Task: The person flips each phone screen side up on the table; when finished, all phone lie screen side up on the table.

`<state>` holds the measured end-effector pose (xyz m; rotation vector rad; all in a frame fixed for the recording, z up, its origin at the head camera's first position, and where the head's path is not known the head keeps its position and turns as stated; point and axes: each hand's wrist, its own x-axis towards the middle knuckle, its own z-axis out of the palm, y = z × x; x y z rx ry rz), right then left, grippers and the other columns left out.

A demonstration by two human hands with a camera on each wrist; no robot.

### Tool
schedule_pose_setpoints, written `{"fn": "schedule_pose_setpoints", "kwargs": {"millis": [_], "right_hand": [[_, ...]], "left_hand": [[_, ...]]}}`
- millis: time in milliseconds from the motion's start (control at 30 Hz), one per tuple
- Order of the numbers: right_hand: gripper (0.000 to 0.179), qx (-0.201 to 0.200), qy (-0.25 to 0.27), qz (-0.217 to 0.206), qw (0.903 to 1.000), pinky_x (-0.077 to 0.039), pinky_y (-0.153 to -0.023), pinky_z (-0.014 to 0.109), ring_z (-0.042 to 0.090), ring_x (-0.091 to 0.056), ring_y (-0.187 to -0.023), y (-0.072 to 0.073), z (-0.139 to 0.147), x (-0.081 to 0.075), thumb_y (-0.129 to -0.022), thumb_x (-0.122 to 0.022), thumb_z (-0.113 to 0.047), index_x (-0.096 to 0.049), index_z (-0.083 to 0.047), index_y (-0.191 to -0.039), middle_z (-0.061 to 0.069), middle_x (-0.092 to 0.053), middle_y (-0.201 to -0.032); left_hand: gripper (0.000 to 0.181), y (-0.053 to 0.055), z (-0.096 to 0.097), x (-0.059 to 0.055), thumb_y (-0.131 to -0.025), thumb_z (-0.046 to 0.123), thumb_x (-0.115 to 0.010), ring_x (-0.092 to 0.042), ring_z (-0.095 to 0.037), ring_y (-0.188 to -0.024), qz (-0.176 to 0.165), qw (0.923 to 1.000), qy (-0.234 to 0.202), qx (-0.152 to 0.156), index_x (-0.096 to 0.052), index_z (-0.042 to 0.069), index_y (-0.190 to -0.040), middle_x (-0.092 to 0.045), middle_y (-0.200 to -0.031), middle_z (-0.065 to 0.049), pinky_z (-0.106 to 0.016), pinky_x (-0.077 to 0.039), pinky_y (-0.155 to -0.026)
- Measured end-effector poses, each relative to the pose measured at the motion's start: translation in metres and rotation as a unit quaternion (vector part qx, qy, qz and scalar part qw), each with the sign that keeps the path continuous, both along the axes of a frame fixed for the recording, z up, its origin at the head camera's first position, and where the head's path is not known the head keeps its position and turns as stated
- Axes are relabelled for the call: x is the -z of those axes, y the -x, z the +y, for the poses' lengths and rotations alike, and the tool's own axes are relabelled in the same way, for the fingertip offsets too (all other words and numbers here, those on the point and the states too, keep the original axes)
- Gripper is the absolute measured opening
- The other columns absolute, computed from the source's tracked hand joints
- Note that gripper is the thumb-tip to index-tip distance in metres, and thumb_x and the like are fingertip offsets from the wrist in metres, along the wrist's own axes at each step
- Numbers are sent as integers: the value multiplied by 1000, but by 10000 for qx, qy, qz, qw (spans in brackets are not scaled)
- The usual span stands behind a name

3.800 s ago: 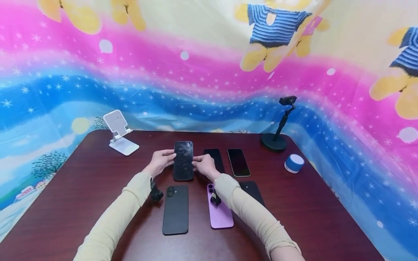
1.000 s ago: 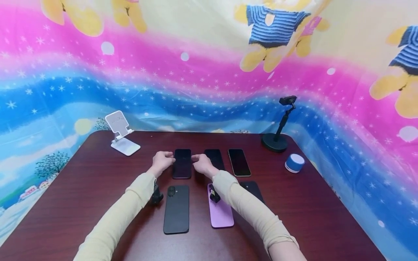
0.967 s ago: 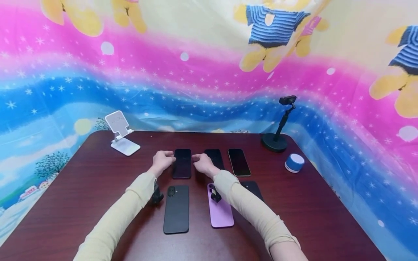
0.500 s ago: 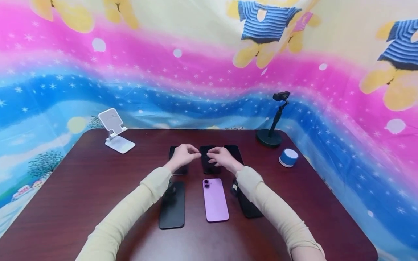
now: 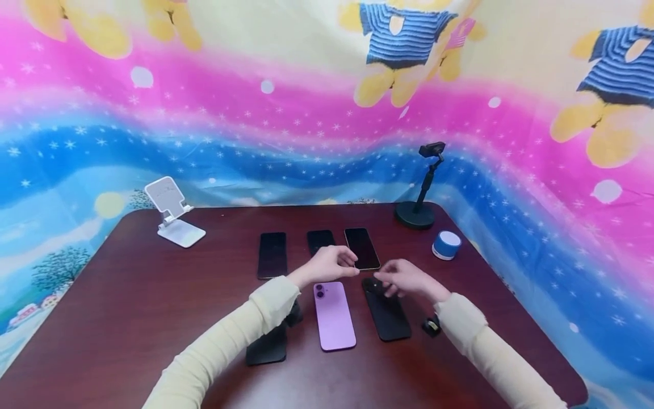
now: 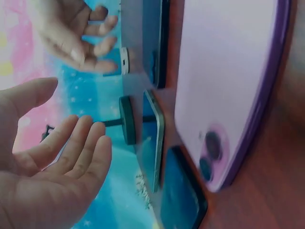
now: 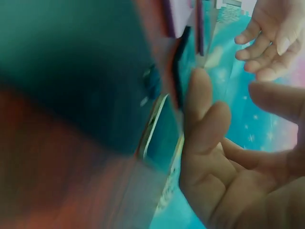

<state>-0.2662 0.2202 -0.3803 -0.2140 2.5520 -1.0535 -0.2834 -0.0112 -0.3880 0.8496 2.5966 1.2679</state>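
My left hand [image 5: 329,266] hovers with loosely bent fingers over the gap between the back row of phones and a purple phone [image 5: 334,324], which lies camera side up. Nothing is in its grasp. To the right, my right hand [image 5: 406,278] hangs over the camera end of a black phone [image 5: 389,318], its fingers spread and holding nothing. The back row has a left phone [image 5: 273,255], a middle phone [image 5: 321,238] partly behind my left hand, and a right phone [image 5: 363,247], all with dark screens up. My left sleeve covers much of a dark phone [image 5: 268,347] in front.
A white folding phone stand [image 5: 176,218] is at the back left of the brown table [image 5: 168,318]. At the back right are a black stand [image 5: 416,215] with a round base and a blue and white cylinder [image 5: 447,245]. A patterned cloth [image 5: 230,159] hangs behind.
Earlier both hands held the back left phone raised; it then lay flat and they let go. Both hands have since moved right and toward me, away from it.
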Motion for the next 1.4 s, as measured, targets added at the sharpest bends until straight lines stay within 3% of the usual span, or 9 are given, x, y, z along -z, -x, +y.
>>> {"fn": "schedule_pose_setpoints", "kwargs": {"millis": [167,367,500,667,833,933,1100,1267,1400], "right_hand": [[39,63,-568,-33,9984,-52,-54,31,18,-66,-65,-24,22,0,-92,-62,-37,-56,0,-104,10,-63,-83],[35,259,-795,-214,9963,-53,-52,35,19,-64,-60,-56,38,8,-93,-61,-36,-53,-2,-99,9,-60,-82],[36,401,72,-859,9955,-55,-53,34,21,-66,-61,-76,48,20,-98,-55,-25,-45,5,-115,14,-56,-90],[46,374,1494,-1301,9795,-58,-60,33,23,-69,-71,-89,48,34,-101,-46,-14,-27,16,-129,24,-53,-104],[51,486,1969,-1357,9698,-59,-66,35,24,-71,-79,-91,43,41,-101,-44,-11,-19,19,-133,33,-42,-120],[54,743,1794,-1190,9737,-57,-61,33,22,-70,-75,-92,38,44,-100,-46,-13,-19,16,-135,34,-36,-125],[58,1161,975,-686,9861,-46,-48,30,19,-66,-65,-93,28,46,-95,-57,-19,-29,11,-135,33,-33,-127],[62,1154,385,-270,9922,-43,-43,32,20,-66,-61,-92,22,49,-90,-65,-25,-35,9,-132,28,-37,-120],[62,1078,366,-316,9930,-46,-43,34,20,-65,-61,-92,24,49,-90,-66,-25,-36,8,-132,23,-38,-116]], "left_hand": [[29,0,8,8,-87,19,-68,-69,-20,-97,70,9979,500,406,-66,1,-110,-71,-106,-11,-25,-52,-87],[23,2,27,17,-87,12,-67,-68,-19,-97,156,9965,747,356,-68,1,-107,-73,-103,-9,-24,-51,-88],[25,2,41,25,-87,11,-66,-68,-20,-100,81,9962,808,308,-67,1,-110,-72,-106,-11,-24,-50,-89],[34,-2,44,33,-85,10,-67,-64,-23,-108,87,9942,1051,197,-63,0,-118,-70,-112,-13,-29,-49,-94],[38,-4,43,38,-85,4,-66,-67,-19,-101,32,9933,1135,222,-61,0,-122,-67,-118,-14,-24,-49,-91],[41,-5,45,40,-84,1,-65,-69,-16,-94,24,9937,1074,313,-60,0,-124,-66,-120,-16,-18,-50,-85],[41,-6,47,44,-85,1,-64,-70,-15,-93,-11,9954,923,246,-58,-1,-126,-66,-120,-16,-11,-48,-77],[42,-7,45,46,-85,2,-65,-70,-15,-94,100,9961,870,67,-57,-3,-126,-66,-120,-15,-12,-49,-77],[45,-11,42,46,-85,0,-63,-69,-17,-99,223,9953,931,146,-54,-5,-129,-64,-123,-16,-14,-50,-81]]}}
